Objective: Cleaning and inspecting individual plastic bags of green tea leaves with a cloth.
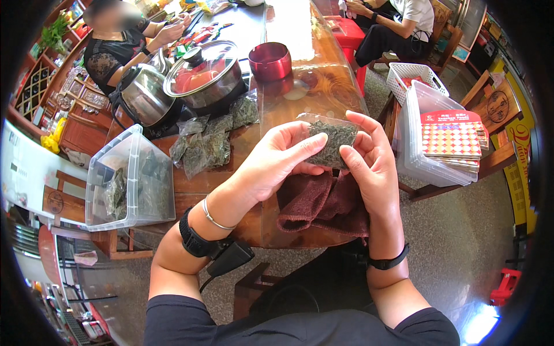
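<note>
Between my two hands, above the wooden table, is a small clear bag of dried dark green leaves. My left hand grips its left side, thumb across the front. My right hand pinches its right side with the thumb low on the front and fingers behind. A brown-red towel lies crumpled on the table below my hands. Several similar clear bags of dried leaves are heaped left of my hands. More bags sit in a clear plastic bin at the left.
Behind the heaped bags stand a glass-lidded pot, a steel kettle and a red round bowl. At right, a clear bin holds stacked patterned packages, near a white basket. Two other people sit across the table.
</note>
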`<state>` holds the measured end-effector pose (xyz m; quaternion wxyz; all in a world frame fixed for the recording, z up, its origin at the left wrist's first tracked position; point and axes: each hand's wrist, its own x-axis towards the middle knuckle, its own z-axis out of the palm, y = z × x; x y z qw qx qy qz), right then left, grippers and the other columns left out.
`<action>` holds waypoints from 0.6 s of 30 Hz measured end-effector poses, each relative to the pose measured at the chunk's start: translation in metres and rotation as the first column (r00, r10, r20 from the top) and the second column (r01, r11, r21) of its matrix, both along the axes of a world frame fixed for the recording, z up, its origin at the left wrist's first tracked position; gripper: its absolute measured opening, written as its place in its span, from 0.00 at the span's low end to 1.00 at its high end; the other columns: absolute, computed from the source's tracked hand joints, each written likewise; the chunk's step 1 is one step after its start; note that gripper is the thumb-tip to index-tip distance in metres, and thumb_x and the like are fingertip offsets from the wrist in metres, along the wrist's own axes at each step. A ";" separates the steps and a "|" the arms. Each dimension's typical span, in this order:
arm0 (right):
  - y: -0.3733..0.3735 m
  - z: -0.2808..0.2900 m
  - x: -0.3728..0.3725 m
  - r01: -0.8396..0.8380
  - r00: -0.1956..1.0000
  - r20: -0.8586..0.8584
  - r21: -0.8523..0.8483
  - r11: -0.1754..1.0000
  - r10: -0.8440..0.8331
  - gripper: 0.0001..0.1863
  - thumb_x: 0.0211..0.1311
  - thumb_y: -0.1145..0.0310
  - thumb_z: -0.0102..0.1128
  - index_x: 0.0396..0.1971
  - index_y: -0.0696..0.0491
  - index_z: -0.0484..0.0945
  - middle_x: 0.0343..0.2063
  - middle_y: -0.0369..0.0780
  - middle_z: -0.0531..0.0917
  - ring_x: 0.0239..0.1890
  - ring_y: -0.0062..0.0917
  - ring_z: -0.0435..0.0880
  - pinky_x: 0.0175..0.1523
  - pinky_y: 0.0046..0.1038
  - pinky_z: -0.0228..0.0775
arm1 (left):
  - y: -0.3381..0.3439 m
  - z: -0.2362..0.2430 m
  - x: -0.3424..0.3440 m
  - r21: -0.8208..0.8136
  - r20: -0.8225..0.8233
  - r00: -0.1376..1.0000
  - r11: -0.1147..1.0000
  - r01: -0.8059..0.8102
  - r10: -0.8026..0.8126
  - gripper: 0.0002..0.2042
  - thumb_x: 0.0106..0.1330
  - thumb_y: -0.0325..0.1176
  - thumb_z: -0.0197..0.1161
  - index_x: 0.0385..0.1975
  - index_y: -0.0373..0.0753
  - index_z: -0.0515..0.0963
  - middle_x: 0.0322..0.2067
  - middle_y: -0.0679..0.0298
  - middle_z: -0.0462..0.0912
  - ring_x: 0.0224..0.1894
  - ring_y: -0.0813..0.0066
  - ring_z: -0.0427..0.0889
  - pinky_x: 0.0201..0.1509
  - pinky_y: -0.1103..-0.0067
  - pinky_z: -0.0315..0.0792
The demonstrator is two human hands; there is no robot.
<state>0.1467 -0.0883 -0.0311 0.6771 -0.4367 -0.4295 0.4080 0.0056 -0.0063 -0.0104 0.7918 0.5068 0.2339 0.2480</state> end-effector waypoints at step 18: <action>0.001 -0.005 0.003 0.083 0.994 -0.068 0.052 0.995 -0.080 0.17 0.55 0.72 0.53 0.45 0.57 0.66 0.29 0.33 0.73 0.31 0.11 0.69 0.36 0.11 0.59 | 0.002 0.000 -0.003 0.017 -0.054 0.985 0.986 0.164 -0.163 0.10 0.60 0.35 0.55 0.38 0.37 0.71 0.30 0.69 0.75 0.31 0.86 0.74 0.34 0.86 0.72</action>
